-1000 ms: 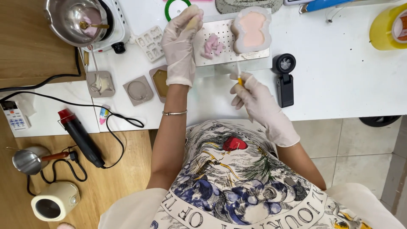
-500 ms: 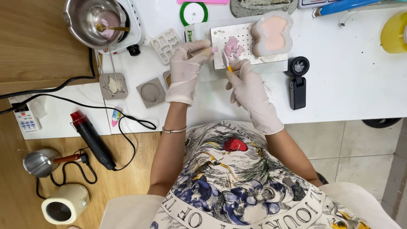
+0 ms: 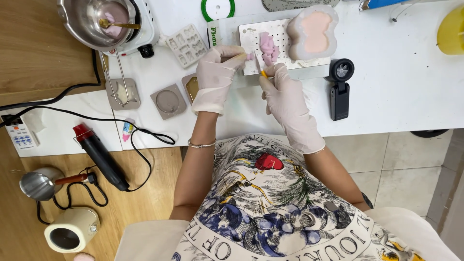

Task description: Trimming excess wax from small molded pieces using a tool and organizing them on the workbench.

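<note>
Landmark: everything below is placed against the white perforated board (image 3: pixel 285 46) on the white table (image 3: pixel 401 96).

Steel pot (image 3: pixel 99 21): far left of the board, on its small white hotplate (image 3: pixel 145 31), with pink melt and a gold spoon in it. I judge it sits out there so its heat and cord are away from my work.

Black heat tool (image 3: pixel 101 157): well left of and below the board, lying on the wood floor with its cord trailing.

Small moulds (image 3: pixel 168 101): a row of flat grey pieces left of the board, below the clear tray mould (image 3: pixel 187 45), within reach of my left arm.

Left hand (image 3: pixel 217 77): gloved, at the board's left edge. My fingers (image 3: pixel 234 54) are closed in a pinch on a little pink piece (image 3: pixel 250 56), keeping it steady just off the board's edge.

Pink wax shapes (image 3: pixel 268 48): lying in a cluster on the board, just right of the pinched piece.

Right hand (image 3: pixel 287 99): gloved, just below the board. My fingers are curled shut around a thin yellow-handled tool (image 3: pixel 261 70), its tip angled up toward the pinched piece, so I can trim it, I judge.

Filled silicone mould (image 3: pixel 313 31): on the board's right end, pale pink fill facing up.

Black loupe (image 3: pixel 340 89): just right of the board, lying flat.
</note>
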